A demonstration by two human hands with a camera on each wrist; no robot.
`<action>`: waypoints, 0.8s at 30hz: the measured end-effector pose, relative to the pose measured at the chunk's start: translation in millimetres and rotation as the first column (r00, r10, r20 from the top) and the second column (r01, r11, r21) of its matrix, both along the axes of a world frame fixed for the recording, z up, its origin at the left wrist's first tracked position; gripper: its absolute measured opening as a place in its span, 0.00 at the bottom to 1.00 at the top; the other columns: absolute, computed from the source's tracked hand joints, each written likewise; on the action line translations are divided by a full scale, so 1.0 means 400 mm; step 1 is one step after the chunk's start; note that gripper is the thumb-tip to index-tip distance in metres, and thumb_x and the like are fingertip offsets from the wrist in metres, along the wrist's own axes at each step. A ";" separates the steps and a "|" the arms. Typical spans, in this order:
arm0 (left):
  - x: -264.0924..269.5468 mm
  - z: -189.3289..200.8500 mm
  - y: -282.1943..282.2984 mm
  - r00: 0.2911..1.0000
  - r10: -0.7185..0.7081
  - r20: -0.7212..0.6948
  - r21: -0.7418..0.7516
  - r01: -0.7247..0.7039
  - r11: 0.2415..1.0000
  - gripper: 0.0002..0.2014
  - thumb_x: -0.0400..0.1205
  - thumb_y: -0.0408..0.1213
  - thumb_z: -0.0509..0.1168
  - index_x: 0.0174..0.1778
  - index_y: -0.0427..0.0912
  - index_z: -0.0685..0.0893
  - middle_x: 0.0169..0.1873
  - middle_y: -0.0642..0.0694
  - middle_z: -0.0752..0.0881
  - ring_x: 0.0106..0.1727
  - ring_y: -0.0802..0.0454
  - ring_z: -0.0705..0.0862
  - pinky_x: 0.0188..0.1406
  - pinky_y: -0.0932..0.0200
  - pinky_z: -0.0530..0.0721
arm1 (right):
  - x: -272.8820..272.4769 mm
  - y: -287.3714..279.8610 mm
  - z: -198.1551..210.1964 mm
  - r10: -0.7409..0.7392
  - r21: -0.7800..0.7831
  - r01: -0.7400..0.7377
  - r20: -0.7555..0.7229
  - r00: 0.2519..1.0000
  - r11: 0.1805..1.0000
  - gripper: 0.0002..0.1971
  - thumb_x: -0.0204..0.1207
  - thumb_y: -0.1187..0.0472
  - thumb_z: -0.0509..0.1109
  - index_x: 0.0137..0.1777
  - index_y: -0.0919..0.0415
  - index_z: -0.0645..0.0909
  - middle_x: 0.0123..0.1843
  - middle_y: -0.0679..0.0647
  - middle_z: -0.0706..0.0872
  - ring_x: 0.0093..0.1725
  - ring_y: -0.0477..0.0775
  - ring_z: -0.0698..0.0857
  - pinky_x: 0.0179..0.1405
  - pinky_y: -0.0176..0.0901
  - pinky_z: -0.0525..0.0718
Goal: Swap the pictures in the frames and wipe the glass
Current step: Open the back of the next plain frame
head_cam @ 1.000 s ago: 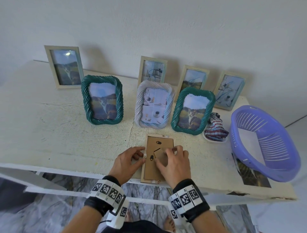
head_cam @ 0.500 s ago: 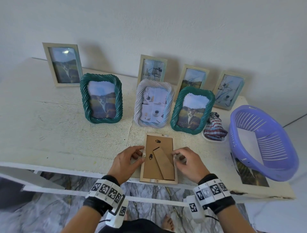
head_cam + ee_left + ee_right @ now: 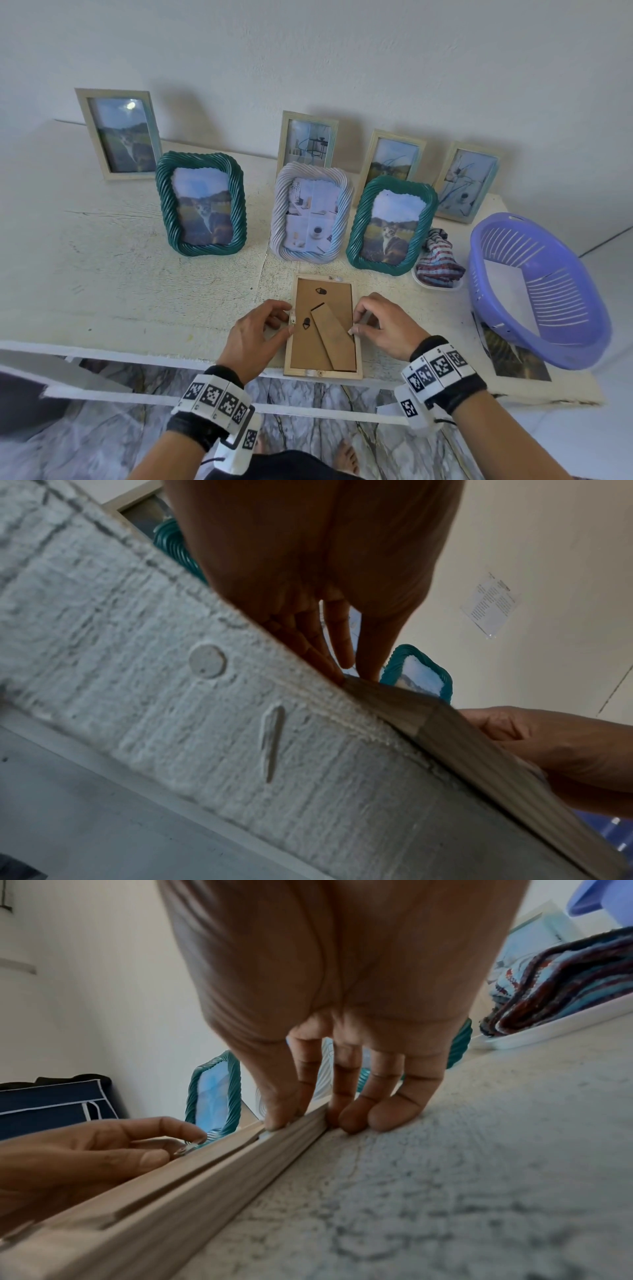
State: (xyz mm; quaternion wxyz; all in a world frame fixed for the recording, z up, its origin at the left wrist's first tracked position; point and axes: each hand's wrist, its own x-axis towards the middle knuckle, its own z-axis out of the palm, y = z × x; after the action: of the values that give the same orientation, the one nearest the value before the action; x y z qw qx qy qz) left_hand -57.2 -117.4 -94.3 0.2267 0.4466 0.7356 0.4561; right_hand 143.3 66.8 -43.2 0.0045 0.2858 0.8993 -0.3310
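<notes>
where the white bench (image 3: 102,291) meets its near edge, a light wooden frame (image 3: 323,371) lies face down, brown backing board (image 3: 310,339) up, its near end overhanging the edge slightly. the board's fold-out stand (image 3: 334,337) lies flat and slanted across it. the left hand (image 3: 251,337) sits at the frame's left rail, thumb and forefinger pinching a small metal tab (image 3: 293,317) there; in the right wrist view the same pinch shows on the tab (image 3: 186,1148). the right hand (image 3: 385,327) sits at the right rail: in the right wrist view its thumb (image 3: 277,1110) presses on top of the rail while the other fingers (image 3: 394,1112) curl down against the rail's outer side and the bench, so the grip closes on the frame. the left wrist view shows the left hand's fingers (image 3: 337,639) pointing down to the frame corner (image 3: 387,699).

behind the frame stand three rope-edged frames: a green one (image 3: 202,205) to the left, a pale one (image 3: 311,212) in the middle, a second green one (image 3: 392,224) to the right. four plain frames lean against the wall further back. right of the second green frame a striped cloth (image 3: 438,262) sits on a white dish (image 3: 423,284). a purple basket (image 3: 534,287) stands at the bench's right end, resting partly on a loose print (image 3: 513,359).
</notes>
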 end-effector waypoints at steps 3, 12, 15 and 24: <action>0.001 0.001 -0.001 1.000 -0.005 -0.010 0.020 0.005 1.000 0.16 0.74 0.52 0.69 0.56 0.54 0.84 0.42 0.59 0.86 0.46 0.57 0.84 0.44 0.66 0.83 | -0.002 -0.008 -0.008 -0.022 0.024 0.022 -0.012 1.000 0.999 0.10 0.75 0.55 0.74 0.42 0.56 0.75 0.45 0.47 0.77 0.44 0.47 0.79 0.39 0.32 0.73; 0.004 0.002 0.003 0.989 -0.073 -0.127 -0.001 0.073 0.997 0.14 0.79 0.50 0.62 0.56 0.56 0.89 0.45 0.60 0.81 0.45 0.61 0.83 0.44 0.63 0.83 | -0.016 -0.025 -0.014 -0.053 0.078 0.053 -0.002 0.999 0.996 0.11 0.78 0.57 0.71 0.40 0.57 0.71 0.42 0.50 0.74 0.38 0.47 0.74 0.39 0.38 0.70; 0.008 0.011 0.007 0.989 -0.075 -0.128 -0.044 0.070 0.997 0.14 0.79 0.48 0.61 0.55 0.57 0.89 0.46 0.60 0.80 0.46 0.63 0.82 0.45 0.64 0.81 | -0.019 -0.027 -0.016 -0.054 0.084 0.054 -0.001 0.999 0.995 0.12 0.77 0.57 0.71 0.39 0.56 0.71 0.42 0.50 0.74 0.37 0.44 0.73 0.36 0.34 0.67; 0.008 0.012 0.003 0.992 -0.078 -0.095 -0.029 0.075 0.997 0.24 0.77 0.59 0.55 0.62 0.55 0.86 0.46 0.59 0.81 0.48 0.62 0.83 0.49 0.60 0.83 | -0.038 -0.008 0.018 -0.061 0.171 0.053 0.043 0.997 0.984 0.07 0.76 0.54 0.70 0.47 0.54 0.74 0.47 0.50 0.79 0.44 0.49 0.80 0.43 0.43 0.79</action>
State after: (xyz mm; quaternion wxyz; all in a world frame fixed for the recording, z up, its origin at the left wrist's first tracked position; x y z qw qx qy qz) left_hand -54.1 -116.0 -89.3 0.2142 0.4929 0.7337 0.4158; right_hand 128.0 63.5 -36.2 -0.0074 0.3186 0.9153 -0.2463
